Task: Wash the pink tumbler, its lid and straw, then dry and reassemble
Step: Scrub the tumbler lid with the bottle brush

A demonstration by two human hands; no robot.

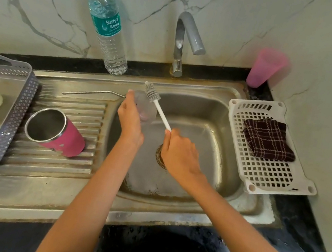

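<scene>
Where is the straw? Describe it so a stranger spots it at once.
Start at the steel sink; its ribbed drainboard lies left of the basin. Along the drainboard's far edge, beyond the pink tumbler, lies the straw: the only thin, bent metal tube there.

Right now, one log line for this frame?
step: scrubbing lid | left hand: holds lid over sink | right hand: grips brush, bristles at lid | tumbler: open, on drainboard | straw: on drainboard

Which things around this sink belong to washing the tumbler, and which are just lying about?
Job: clear lid in the left hand, brush in the right hand, pink tumbler, straw, sink, probably the checked cloth for drying.
Lying about: water bottle, pink plastic cup, grey basket.
</scene>
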